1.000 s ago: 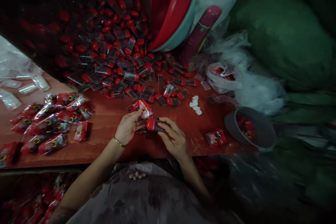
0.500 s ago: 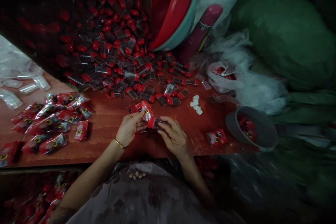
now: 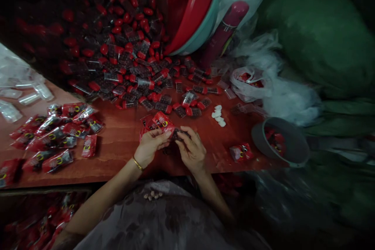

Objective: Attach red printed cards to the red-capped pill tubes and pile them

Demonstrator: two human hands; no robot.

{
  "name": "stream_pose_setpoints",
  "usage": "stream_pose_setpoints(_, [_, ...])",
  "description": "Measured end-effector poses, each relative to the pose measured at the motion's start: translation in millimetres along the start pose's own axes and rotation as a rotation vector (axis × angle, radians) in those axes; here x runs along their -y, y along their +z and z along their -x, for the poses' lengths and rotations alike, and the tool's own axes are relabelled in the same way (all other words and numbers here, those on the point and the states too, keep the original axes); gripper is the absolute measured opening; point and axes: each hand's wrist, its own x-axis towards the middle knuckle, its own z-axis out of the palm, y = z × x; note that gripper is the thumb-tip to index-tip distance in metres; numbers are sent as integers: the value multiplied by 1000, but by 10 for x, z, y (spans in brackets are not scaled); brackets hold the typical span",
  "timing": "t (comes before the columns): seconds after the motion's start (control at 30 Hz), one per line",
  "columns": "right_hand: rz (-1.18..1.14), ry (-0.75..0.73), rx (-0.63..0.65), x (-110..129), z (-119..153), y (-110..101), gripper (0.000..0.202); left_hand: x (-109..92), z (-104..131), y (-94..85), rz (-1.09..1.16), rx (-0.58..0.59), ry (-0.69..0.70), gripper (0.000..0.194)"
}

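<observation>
My left hand, with a gold bangle at the wrist, pinches a red printed packet near the table's front edge. From the right, my right hand grips a small clear container with dark contents; its red end is hidden by the packet and my left fingers. The container meets the packet's opening between both hands. More red packets lie flat on the table just behind my left hand. Filled red packets are grouped at the left.
A big heap of red-capped containers covers the back. Red basin, maroon flask, white discs, a plastic bag and a grey bowl stand or lie right. Below left, a box holds packets.
My left hand has moved slightly right and closer to my right hand. The container's red end, visible before, is now covered, and the view has shifted slightly.
</observation>
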Motion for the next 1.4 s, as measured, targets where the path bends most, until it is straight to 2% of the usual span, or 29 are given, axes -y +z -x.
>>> stream_pose_setpoints(0.17, [39, 77, -45, 48, 85, 66, 36, 94, 46, 81, 79, -65, 106, 43])
stream_pose_setpoints(0.3, [17, 37, -31, 65, 71, 27, 36, 49, 3, 54, 18, -69, 120, 40])
stream_pose_setpoints(0.43, [9, -18, -1, 99, 23, 18, 35, -18, -57, -1, -68, 23, 138, 39])
stream_pose_setpoints(0.53, [17, -11, -17, 146, 10, 70, 33, 9, -58, -14, -68, 83, 157, 36])
stream_pose_setpoints(0.7, [16, 86, -69, 214, 18, 177, 31, 143, 7, 86, 26, -35, 325, 32])
stream_pose_setpoints(0.9, [73, 91, -120, 236, -1, 200, 33, 105, 88, 244, 193, -48, 194, 39])
stream_pose_setpoints(1.13, [19, 68, -96, 247, -27, 188, 31, 78, 37, 71, 106, 22, 218, 39])
stream_pose_setpoints(1.27, [-93, 173, -69, 225, -30, 167, 26, 102, 19, 39, 22, -13, 265, 36])
stream_pose_setpoints(1.33, [-218, 317, -53, 204, -20, 166, 27, 92, 25, 59, 68, -24, 240, 38])
stream_pose_setpoints(1.4, [-402, 536, -79, 187, 1, 194, 37, 85, 38, 89, 106, 1, 213, 38])
